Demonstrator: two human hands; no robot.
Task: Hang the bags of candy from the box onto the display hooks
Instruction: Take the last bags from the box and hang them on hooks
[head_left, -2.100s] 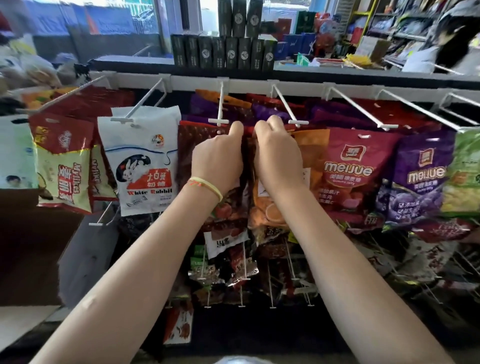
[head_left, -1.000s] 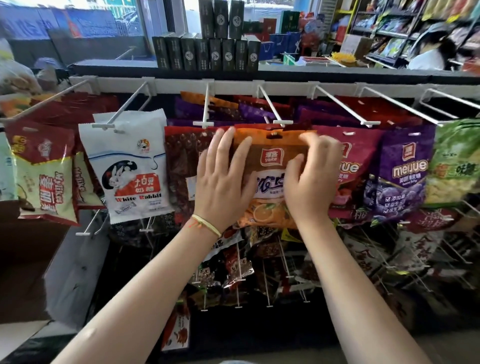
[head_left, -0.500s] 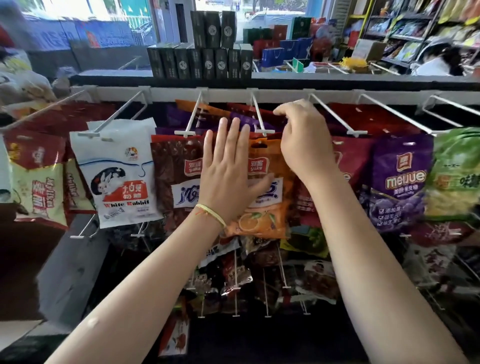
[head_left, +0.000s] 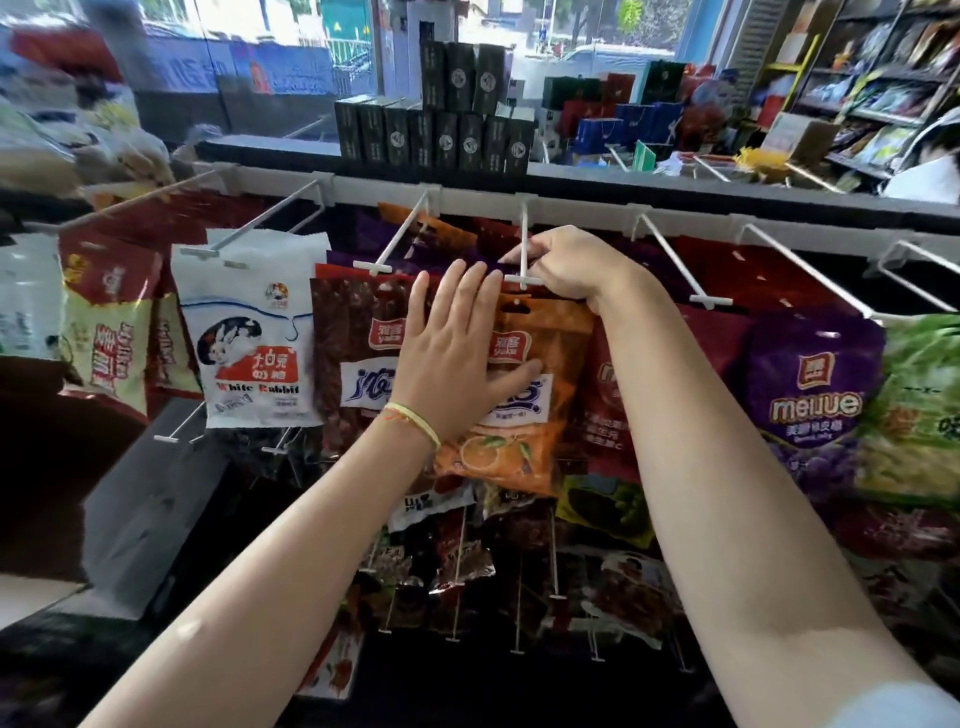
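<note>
Head view: left hand (head_left: 453, 358) flat on orange bag (head_left: 530, 415).

Dark boxes (head_left: 447, 130), perhaps tea, stacked

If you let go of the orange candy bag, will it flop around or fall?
Probably floppy: the orange candy bag looks soft and crinkly under the left hand. It may drop, since its hole seems below the hook tip beside the right hand. Its shiny film likely slides.

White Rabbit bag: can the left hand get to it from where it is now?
Probably yes. The left hand lies flat on the orange candy bag, holding nothing, and the White Rabbit bag hangs at the front of its hook just to the left, uncovered.
</note>
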